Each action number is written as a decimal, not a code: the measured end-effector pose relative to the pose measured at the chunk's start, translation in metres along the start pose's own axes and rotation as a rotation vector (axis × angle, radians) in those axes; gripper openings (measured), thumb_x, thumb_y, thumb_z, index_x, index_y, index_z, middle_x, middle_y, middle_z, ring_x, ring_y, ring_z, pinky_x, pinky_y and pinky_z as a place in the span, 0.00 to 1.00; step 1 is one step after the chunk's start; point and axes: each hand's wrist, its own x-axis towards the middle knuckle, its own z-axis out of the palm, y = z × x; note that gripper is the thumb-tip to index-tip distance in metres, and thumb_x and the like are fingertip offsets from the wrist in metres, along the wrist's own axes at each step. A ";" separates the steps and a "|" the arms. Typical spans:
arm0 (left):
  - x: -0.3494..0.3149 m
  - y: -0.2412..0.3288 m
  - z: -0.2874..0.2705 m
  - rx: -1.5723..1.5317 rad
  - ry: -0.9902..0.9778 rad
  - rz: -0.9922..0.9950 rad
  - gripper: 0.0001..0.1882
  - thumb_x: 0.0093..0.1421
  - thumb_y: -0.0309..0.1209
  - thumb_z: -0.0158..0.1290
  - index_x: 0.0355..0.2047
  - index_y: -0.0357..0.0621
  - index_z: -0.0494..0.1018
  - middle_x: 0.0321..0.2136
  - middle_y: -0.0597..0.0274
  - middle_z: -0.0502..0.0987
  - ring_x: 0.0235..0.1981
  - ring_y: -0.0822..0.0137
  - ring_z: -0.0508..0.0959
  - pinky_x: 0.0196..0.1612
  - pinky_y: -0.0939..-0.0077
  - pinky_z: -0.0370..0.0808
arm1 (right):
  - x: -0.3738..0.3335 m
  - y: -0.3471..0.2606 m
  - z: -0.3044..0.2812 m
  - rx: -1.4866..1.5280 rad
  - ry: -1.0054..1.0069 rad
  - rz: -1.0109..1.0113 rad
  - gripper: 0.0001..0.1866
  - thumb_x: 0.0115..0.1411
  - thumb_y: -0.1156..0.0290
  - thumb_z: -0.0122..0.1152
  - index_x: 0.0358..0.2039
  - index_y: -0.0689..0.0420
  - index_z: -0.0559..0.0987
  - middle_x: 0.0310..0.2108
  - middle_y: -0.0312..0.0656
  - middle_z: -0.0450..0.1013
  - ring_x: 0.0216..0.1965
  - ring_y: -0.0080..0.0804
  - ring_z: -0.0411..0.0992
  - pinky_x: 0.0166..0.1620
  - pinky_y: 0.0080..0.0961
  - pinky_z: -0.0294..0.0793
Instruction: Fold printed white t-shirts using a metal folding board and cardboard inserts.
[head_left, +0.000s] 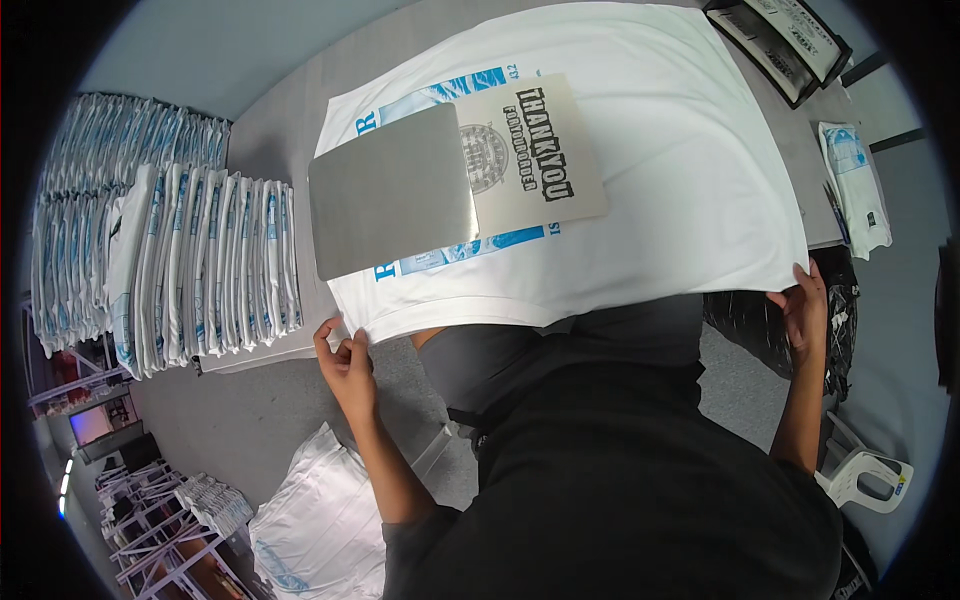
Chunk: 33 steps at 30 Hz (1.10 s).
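Note:
Spread across the table before me is a white T-shirt (690,190) with a blue print, its near edge hanging toward my lap. My left hand (347,362) pinches the shirt's edge at the near left corner. At the near right corner, my right hand (800,305) grips the cloth between thumb and fingers. A grey metal folding plate (395,190) lies on the shirt's left part, covering some of the print. Partly under that plate is a cream printed card (575,150), flat on the shirt.
Rows of folded white shirts (205,265) stand at the left of the table (290,95). A black card holder (780,45) sits at the far right, with a bagged shirt (853,180) nearer. Below are a black plastic bag (835,330), white step stool (868,480) and white sack (320,520).

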 end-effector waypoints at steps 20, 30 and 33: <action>0.034 0.073 -0.026 0.753 -0.272 0.481 0.11 0.55 0.18 0.60 0.40 0.39 0.80 0.33 0.61 0.75 0.34 0.69 0.74 0.36 0.78 0.69 | 0.043 -0.103 -0.036 -0.672 -0.457 -0.081 0.13 0.61 0.71 0.61 0.44 0.59 0.72 0.29 0.35 0.70 0.14 0.19 0.67 0.15 0.15 0.64; 0.171 0.056 -0.003 0.521 -0.706 0.125 0.09 0.69 0.33 0.55 0.40 0.39 0.74 0.25 0.72 0.70 0.28 0.80 0.68 0.33 0.82 0.67 | 0.212 -0.099 0.037 -0.701 -0.331 -0.248 0.17 0.69 0.61 0.60 0.47 0.63 0.80 0.38 0.32 0.78 0.38 0.17 0.73 0.45 0.17 0.71; 0.173 0.056 0.011 0.576 -0.689 0.109 0.09 0.69 0.33 0.54 0.38 0.39 0.73 0.23 0.73 0.68 0.26 0.80 0.66 0.29 0.81 0.65 | 0.215 -0.087 0.050 -0.774 -0.345 -0.184 0.17 0.69 0.61 0.59 0.47 0.63 0.80 0.36 0.31 0.78 0.34 0.16 0.73 0.42 0.16 0.71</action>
